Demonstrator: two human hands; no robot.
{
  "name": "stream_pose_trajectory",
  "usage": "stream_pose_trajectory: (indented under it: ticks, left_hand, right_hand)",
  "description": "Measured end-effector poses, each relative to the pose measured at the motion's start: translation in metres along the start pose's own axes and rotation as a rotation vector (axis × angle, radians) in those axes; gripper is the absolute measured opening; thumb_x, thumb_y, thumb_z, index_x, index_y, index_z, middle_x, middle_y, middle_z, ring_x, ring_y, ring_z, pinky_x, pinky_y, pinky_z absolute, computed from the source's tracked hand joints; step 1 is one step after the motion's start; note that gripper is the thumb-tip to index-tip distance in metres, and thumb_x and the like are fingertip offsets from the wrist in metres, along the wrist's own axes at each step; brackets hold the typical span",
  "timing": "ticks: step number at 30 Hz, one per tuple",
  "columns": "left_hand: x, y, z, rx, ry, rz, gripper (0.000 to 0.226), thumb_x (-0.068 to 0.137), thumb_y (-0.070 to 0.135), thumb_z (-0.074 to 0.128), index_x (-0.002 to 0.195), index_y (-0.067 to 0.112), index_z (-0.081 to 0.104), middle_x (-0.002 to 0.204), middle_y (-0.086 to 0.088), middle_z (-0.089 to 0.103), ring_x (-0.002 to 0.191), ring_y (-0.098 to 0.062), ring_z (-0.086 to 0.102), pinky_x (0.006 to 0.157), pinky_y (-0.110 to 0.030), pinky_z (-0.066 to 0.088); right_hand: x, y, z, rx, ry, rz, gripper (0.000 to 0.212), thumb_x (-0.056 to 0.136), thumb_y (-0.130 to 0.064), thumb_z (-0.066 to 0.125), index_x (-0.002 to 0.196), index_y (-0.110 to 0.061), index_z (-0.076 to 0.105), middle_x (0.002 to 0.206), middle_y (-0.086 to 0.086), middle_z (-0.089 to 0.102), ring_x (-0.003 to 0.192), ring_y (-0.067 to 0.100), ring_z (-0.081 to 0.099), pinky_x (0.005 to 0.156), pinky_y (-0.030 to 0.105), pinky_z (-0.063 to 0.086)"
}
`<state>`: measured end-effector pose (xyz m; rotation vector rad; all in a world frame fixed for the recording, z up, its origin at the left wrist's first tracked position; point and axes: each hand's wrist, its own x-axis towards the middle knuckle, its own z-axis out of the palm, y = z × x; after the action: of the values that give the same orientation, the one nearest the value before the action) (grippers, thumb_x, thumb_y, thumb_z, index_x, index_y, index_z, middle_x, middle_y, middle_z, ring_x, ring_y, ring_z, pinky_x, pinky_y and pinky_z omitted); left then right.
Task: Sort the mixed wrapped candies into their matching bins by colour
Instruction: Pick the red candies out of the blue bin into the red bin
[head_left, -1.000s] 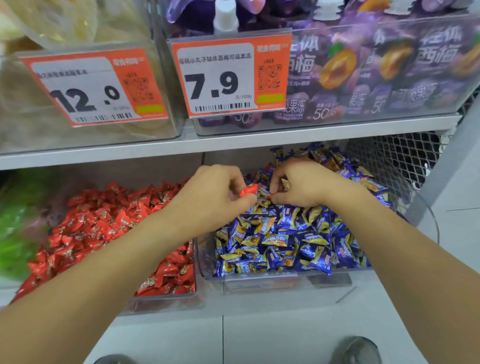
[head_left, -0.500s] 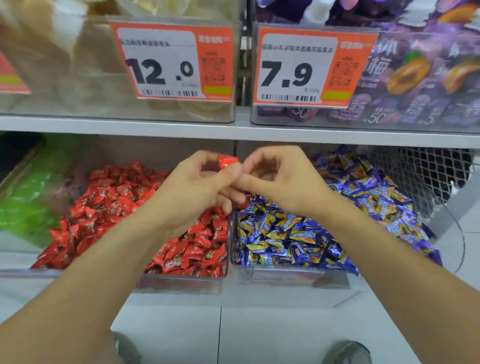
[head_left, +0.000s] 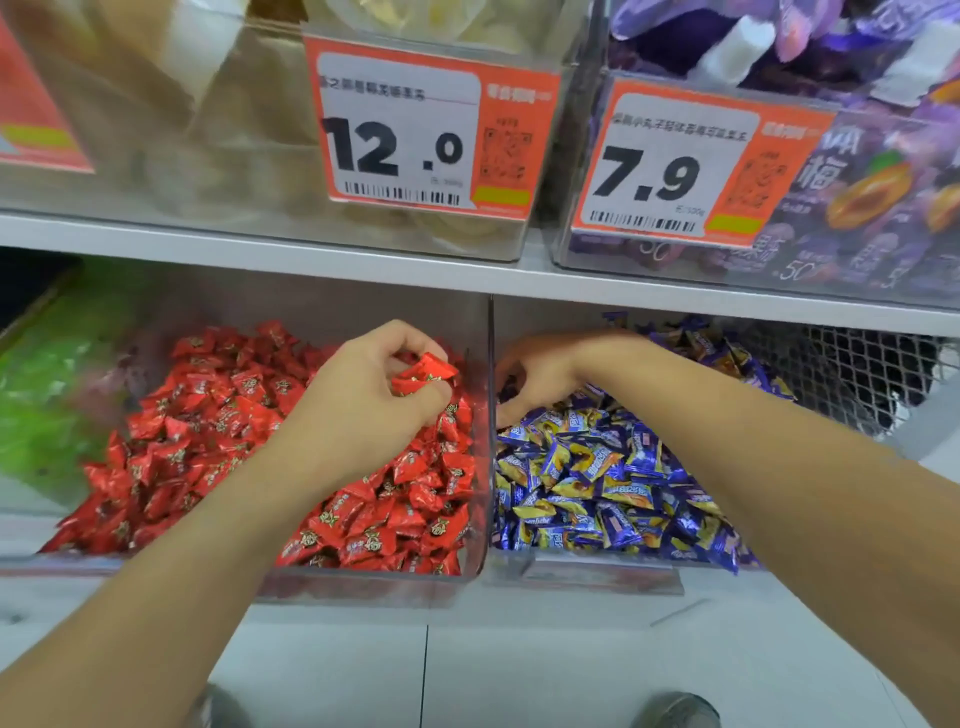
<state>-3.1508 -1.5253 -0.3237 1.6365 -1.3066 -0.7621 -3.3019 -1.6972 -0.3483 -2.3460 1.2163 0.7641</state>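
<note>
Left of the clear divider, over the red bin: left hand, fingers curled, pinching a few red candies between thumb and fingertips, just above the red pile. Held candies near the divider, on its left side, clear of the blue heap.

Right of the divider, over the blue bin: right hand, fingers curled down into the blue and yellow candies at the back of the heap. Fingertips seen through the divider and partly buried, so cannot tell whether anything is gripped there. Both forearms reaching in from below, one each side of the divider.

Far left of the divider: a green pile, blurred. Above the divider: white shelf with two clear boxes, one tagged 12.0 over the red bin, one tagged 7.9 over the blue bin, purple packs behind the latter. Far right of the divider: wire mesh. Below it: pale floor and two shoe tips.
</note>
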Motion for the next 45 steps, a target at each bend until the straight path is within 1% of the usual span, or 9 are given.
stream_pose_trajectory:
  ticks: [6,11,20,24,28,34,37,39,45]
  left_hand:
    - [0.002,0.001,0.001,0.005,-0.019,-0.023,0.014,0.085,0.016,0.070,0.089,0.029,0.064,0.072,-0.003,0.071,0.051,-0.011,0.058,0.061,-0.034,0.052]
    - [0.002,0.008,0.002,-0.048,0.004,-0.051,0.015,0.087,0.012,0.069,0.095,0.023,0.064,0.076,-0.005,0.072,0.047,-0.003,0.058,0.055,-0.022,0.050]
    - [-0.005,0.022,0.021,-0.490,-0.045,-0.214,0.034,0.086,0.032,0.071,0.107,0.008,0.061,0.095,-0.016,0.069,0.071,-0.019,0.064,0.057,-0.028,0.046]
    - [-0.007,0.028,0.022,-0.722,-0.074,-0.252,0.040,0.087,0.036,0.066,0.109,0.006,0.051,0.088,-0.014,0.065,0.070,-0.023,0.063,0.057,-0.028,0.050]
    - [-0.006,0.022,0.021,-0.623,-0.079,-0.208,0.018,0.092,0.016,0.062,0.109,0.009,0.063,0.095,-0.014,0.067,0.071,-0.020,0.063,0.057,-0.024,0.053]
    - [0.002,0.005,-0.019,0.344,0.042,0.117,0.012,0.092,0.023,0.065,0.096,0.033,0.070,0.063,0.015,0.061,0.043,-0.002,0.052,0.045,-0.006,0.034]
    - [0.003,-0.006,-0.029,0.601,-0.207,0.098,0.031,0.086,0.051,0.065,0.114,0.039,0.066,0.123,0.014,0.061,0.103,-0.001,0.057,0.091,-0.022,0.043]
    - [0.003,-0.007,-0.031,0.598,-0.231,0.098,0.048,0.080,0.065,0.062,0.123,0.043,0.061,0.136,0.015,0.050,0.131,-0.012,0.040,0.108,-0.034,0.032]
    - [-0.006,-0.001,0.003,0.133,-0.282,0.129,0.072,0.067,0.064,0.073,0.130,0.033,0.055,0.114,0.015,0.062,0.098,-0.003,0.065,0.085,-0.027,0.056]
  right_hand:
    - [-0.003,0.001,-0.002,0.031,0.113,-0.101,0.038,0.083,-0.021,0.078,0.120,-0.019,0.068,0.097,-0.006,0.063,0.089,0.013,0.058,0.069,0.022,0.044]
    - [-0.037,0.029,-0.006,0.750,0.267,-0.184,0.026,0.083,-0.004,0.075,0.108,-0.010,0.068,0.086,0.000,0.071,0.082,0.016,0.071,0.065,0.013,0.053]
    - [-0.093,0.003,0.014,1.351,0.417,-0.387,0.032,0.065,-0.010,0.078,0.096,-0.007,0.073,0.099,0.010,0.076,0.099,0.022,0.072,0.107,0.036,0.046]
    - [-0.099,-0.030,0.024,1.012,0.574,-0.581,0.042,0.084,0.012,0.068,0.122,-0.005,0.066,0.105,0.003,0.073,0.097,0.009,0.069,0.093,0.026,0.054]
    - [-0.097,-0.041,0.026,0.931,0.728,-0.514,0.052,0.067,-0.002,0.088,0.113,-0.012,0.066,0.091,0.002,0.076,0.079,0.009,0.072,0.071,0.018,0.055]
    - [-0.076,0.006,0.019,0.574,0.723,-0.205,0.020,0.081,-0.031,0.080,0.097,-0.025,0.068,0.091,-0.010,0.069,0.088,0.007,0.065,0.077,0.019,0.048]
    - [-0.041,0.023,0.015,0.467,0.662,-0.095,0.015,0.089,-0.016,0.069,0.102,-0.022,0.070,0.098,-0.008,0.068,0.096,0.011,0.065,0.091,0.027,0.053]
    - [-0.019,0.020,0.011,0.418,0.558,-0.124,0.023,0.089,-0.012,0.067,0.112,-0.018,0.071,0.108,-0.004,0.069,0.097,0.009,0.062,0.088,0.023,0.049]
    - [0.028,0.014,0.001,0.038,0.248,-0.145,0.032,0.089,-0.032,0.070,0.116,-0.015,0.071,0.117,0.003,0.070,0.106,0.024,0.064,0.096,0.036,0.051]
